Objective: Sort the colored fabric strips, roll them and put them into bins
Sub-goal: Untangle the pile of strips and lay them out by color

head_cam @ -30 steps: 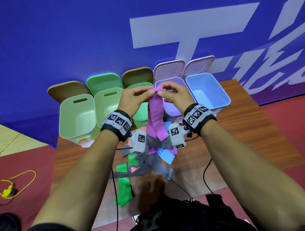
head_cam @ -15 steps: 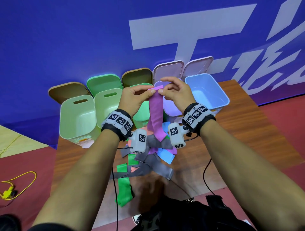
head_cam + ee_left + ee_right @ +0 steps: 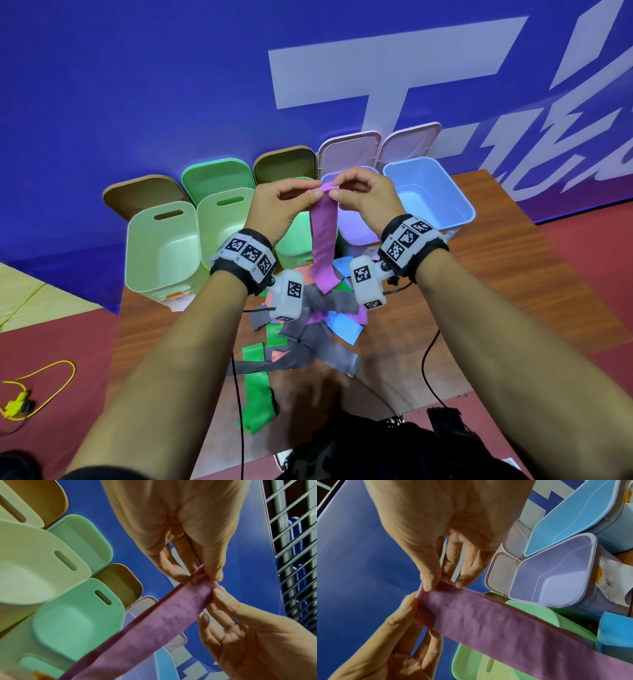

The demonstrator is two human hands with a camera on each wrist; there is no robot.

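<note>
Pinching top end of purple strip (image 3: 323, 236) between thumb and fingertips of my left hand (image 3: 277, 209) and right hand (image 3: 363, 198), first turn of roll started, tail hanging over pile of strips (image 3: 308, 329) on table (image 3: 496, 274).

Risks, my judgement: roll slackens or skews if one pinch eases; dangling tail may snag pile.

Hidden: roll tightness behind fingertips; lilac bin (image 3: 556, 574) half covered in head view.

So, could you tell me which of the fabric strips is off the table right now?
The purple strip: the left hand and right hand pinch its top end, while the grey, green and blue strips lie on the table.
</note>
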